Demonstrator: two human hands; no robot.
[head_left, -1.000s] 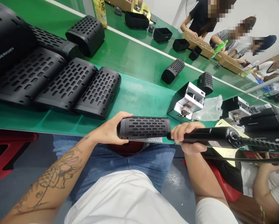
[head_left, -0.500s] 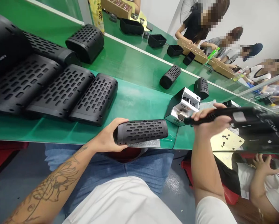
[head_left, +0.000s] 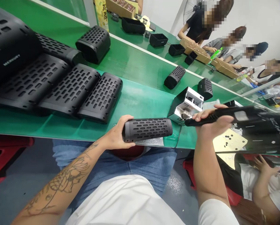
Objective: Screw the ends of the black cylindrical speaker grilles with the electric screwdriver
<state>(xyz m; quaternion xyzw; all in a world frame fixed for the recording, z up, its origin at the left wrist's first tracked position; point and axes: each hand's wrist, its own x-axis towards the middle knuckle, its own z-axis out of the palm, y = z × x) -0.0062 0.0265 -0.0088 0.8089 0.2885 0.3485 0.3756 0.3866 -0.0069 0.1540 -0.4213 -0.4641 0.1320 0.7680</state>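
My left hand [head_left: 118, 133] is wrapped around the near end of a black speaker housing [head_left: 148, 128] with rows of slots. It lies on its side near the table's front edge, partly over a piece of clear bubble wrap [head_left: 151, 142]. My right hand [head_left: 209, 123] grips a black electric screwdriver [head_left: 221, 115], held almost level with its tip pointing left. That tip is at the front of a small silver and black screw feeder [head_left: 187, 104]; whether it touches a screw I cannot tell.
Several slotted speaker housings [head_left: 102, 97] lie in a row on the left, a larger one [head_left: 11, 47] behind them. More housings [head_left: 175, 76] rest on the green belt beyond. Yellow paper [head_left: 229, 147] with black dots lies right. A co-worker's hand [head_left: 266, 165] is at the lower right.
The view has shifted slightly, so most things appear a little further right. The screwdriver tip sits slightly lower against the feeder's front. My left hand keeps its hold on the housing.
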